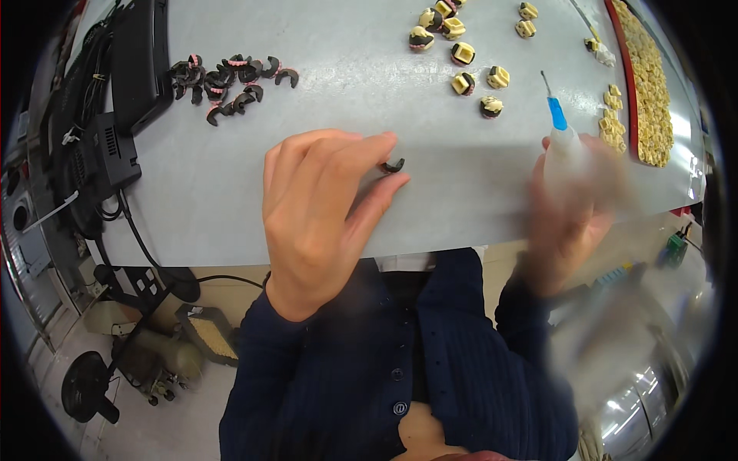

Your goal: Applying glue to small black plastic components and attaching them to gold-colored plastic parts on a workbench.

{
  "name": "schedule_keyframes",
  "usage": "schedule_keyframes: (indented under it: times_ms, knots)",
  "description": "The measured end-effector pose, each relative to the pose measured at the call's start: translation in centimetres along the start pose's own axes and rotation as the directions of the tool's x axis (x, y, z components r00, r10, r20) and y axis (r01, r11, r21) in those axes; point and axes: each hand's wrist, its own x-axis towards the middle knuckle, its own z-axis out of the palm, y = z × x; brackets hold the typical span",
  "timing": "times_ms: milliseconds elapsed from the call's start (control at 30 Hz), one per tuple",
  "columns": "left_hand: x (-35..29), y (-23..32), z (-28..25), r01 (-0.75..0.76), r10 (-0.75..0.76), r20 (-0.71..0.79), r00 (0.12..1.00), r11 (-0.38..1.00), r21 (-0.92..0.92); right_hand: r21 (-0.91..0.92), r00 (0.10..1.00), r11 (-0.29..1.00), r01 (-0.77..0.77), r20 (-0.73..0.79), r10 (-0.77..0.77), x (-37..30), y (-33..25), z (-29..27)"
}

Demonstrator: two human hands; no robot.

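Note:
My left hand [311, 207] is closed in a pinch over the grey table, its thumb and index finger on a small black curved piece [394, 166]. To the right, my right hand [573, 207], partly smeared by motion, grips a whitish squeeze bottle [565, 150]. The bottle points away from me, with a blue needle tip [556, 114] at its end. Beyond my left hand lies a loose cluster of black curved pieces [246, 73], some with pink toothed edges. Several cream-and-black rounded pieces [463, 53] are scattered at the far middle.
A red-edged tray [635, 115] full of small cream pieces stands at the far right, with loose cream pieces [612, 127] beside it. A black device [141, 61] and cables take up the left side. The table's near edge [231, 266] runs close to my body.

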Motion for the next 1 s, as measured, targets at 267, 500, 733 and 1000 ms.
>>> schedule_keyframes:
  times_ms: [267,500,733,1000]
  knots:
    - [0.6,-0.1,-0.4,-0.046,0.044,0.046,0.998,0.998,0.035,0.156,0.993,0.987,0.028,0.11,-0.045,0.5,1.2,0.7]
    - [0.3,0.6,0.4,0.109,-0.108,-0.022,0.994,0.993,0.041,0.148,1.0,0.989,0.025,0.014,-0.028,0.2,1.6,0.9]
    - [0.9,0.8,1.2,0.094,-0.094,0.011,0.995,0.995,0.045,-0.078,0.997,0.997,0.017,0.076,-0.011,-0.1,1.8,-0.1]
    - [0.8,0.1,0.6,0.027,-0.029,0.058,0.998,0.998,0.05,0.15,0.999,0.988,0.028,0.031,-0.033,0.6,1.5,0.8]
